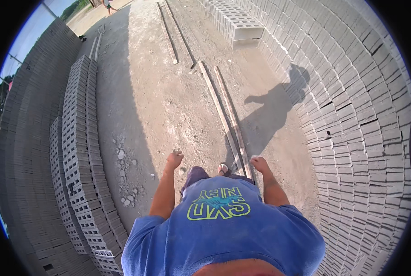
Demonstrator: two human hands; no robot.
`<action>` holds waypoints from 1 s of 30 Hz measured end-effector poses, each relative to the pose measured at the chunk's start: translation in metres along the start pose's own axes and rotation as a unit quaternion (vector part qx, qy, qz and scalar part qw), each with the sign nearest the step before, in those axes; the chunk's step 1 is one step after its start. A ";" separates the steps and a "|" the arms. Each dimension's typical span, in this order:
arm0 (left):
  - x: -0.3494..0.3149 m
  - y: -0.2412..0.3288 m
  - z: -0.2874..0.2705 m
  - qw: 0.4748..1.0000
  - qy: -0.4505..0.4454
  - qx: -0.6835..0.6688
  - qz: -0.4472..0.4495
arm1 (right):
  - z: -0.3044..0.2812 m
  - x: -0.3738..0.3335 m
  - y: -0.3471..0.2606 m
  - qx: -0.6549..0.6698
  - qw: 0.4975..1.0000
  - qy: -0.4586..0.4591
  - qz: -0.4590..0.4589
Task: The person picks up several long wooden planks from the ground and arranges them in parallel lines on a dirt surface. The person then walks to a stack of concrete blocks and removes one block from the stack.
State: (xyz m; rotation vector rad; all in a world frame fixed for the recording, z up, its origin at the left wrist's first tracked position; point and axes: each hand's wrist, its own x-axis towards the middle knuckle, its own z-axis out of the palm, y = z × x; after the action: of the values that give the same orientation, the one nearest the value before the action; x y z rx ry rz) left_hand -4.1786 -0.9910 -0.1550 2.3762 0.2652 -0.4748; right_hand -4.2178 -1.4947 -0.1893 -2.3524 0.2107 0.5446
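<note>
My left hand (pixel 175 159) hangs in front of my body with its fingers curled in, and I see nothing in it. On the other side, my right hand (pixel 260 164) is also closed, with no object showing; its inner side is hidden. Neither hand touches anything. Below my right hand, two long wooden planks (pixel 235 120) lie side by side on the dusty ground (pixel 175 110). One of my feet (pixel 223 169), in a sandal, shows beside the planks' near end.
Tall stacks of grey concrete blocks (pixel 352 115) wall the right side. Hollow blocks (pixel 79 138) stand in rows on the left, with rubble (pixel 128 200) beside them. Another pair of planks (pixel 168 34) lies farther ahead. A hollow-block stack (pixel 247 33) stands far right. Another person (pixel 108 5) appears far off.
</note>
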 end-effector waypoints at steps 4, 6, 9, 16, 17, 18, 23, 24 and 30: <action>0.030 0.129 -0.059 0.990 0.045 -0.042 0.126 | 0.009 0.012 0.009 -0.008 0.999 -0.024 0.022; 0.035 0.150 -0.075 0.984 0.024 -0.043 0.173 | 0.009 0.014 0.013 0.037 0.999 0.001 0.026; 0.045 0.123 -0.082 0.994 -0.042 0.014 0.104 | 0.014 0.008 0.009 0.108 0.991 0.062 0.051; 0.073 0.123 -0.102 0.988 0.118 0.028 0.100 | 0.086 -0.060 0.159 -0.045 0.993 0.084 0.068; 0.087 0.151 -0.101 0.980 0.145 0.013 0.139 | 0.092 -0.071 0.185 0.209 0.933 0.084 0.279; 0.081 0.153 -0.122 0.972 0.181 0.029 0.145 | 0.112 -0.077 0.168 0.179 0.949 0.031 0.257; 0.039 0.248 -0.276 0.950 -0.201 -0.128 0.202 | 0.157 -0.046 0.073 0.186 0.943 -0.062 0.267; 0.048 0.287 -0.306 0.894 -0.325 -0.138 0.276 | 0.140 -0.038 0.111 -0.006 0.991 -0.042 0.128; 0.000 0.386 -0.504 0.753 0.496 -0.149 0.405 | 0.116 0.056 -0.061 0.158 0.972 0.143 0.102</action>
State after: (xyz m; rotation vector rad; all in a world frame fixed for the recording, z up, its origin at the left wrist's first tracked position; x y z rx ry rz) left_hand -3.9247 -0.9407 0.4241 1.9300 -0.2398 1.1806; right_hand -4.1875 -1.3714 -0.2536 -2.0987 0.6316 0.2400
